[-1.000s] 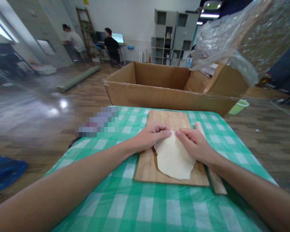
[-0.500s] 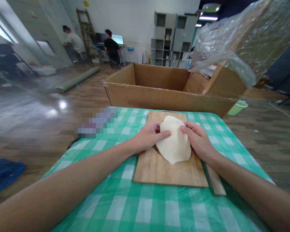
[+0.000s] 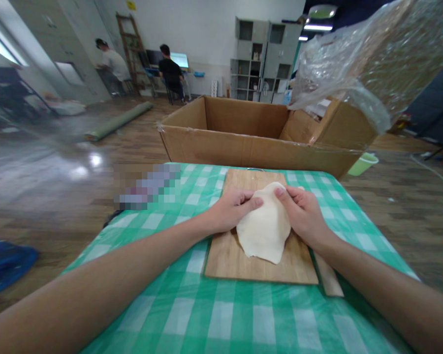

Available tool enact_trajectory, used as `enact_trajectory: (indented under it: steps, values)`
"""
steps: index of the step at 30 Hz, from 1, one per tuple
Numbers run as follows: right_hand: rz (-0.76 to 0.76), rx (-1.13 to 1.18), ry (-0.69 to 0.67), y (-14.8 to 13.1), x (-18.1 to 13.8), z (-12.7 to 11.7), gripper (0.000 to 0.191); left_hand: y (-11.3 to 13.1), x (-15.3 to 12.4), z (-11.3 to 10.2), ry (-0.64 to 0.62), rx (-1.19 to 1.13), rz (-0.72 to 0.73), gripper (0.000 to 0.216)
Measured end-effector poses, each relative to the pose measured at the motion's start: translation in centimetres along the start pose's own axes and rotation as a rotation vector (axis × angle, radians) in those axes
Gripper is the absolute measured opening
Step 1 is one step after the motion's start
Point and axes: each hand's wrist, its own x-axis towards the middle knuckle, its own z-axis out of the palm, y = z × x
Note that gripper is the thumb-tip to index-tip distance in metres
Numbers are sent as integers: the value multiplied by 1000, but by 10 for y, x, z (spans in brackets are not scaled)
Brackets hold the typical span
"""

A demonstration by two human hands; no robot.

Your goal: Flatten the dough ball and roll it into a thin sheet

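A flat, pale sheet of dough (image 3: 265, 231) hangs between my two hands over a wooden cutting board (image 3: 229, 260). My left hand (image 3: 234, 209) pinches its upper left edge, thumb on the front face and fingers behind. At the upper right edge my right hand (image 3: 303, 214) grips it the same way. The sheet's lower edge is uneven and droops towards the near part of the board; whether it touches the wood I cannot tell. Partly under my right wrist, a wooden stick, perhaps a rolling pin (image 3: 328, 278), lies along the board's right side.
A green-and-white checked cloth (image 3: 221, 319) covers the table. Just beyond its far edge stands a large open cardboard box (image 3: 243, 147), with plastic-wrapped material at right. A blurred-out object (image 3: 147, 189) is at the table's left edge. Two people sit far behind.
The dough has turned between my hands and its lower edge hangs lower and more ragged. My left hand has shifted slightly; my right hand stays nearly in place.
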Motion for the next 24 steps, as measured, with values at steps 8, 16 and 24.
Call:
enact_trajectory:
  steps: [8, 16, 24]
  values:
    - [173, 191, -234, 7, 3, -4, 51, 0, -1, -3, 74, 53, 25, 41]
    - [232, 181, -255, 7, 1, -6, 44, -1, -1, -3, 145, 73, 27, 39]
    - [238, 194, -255, 6, 1, -8, 41, -1, 0, -2, 156, -77, 14, 39]
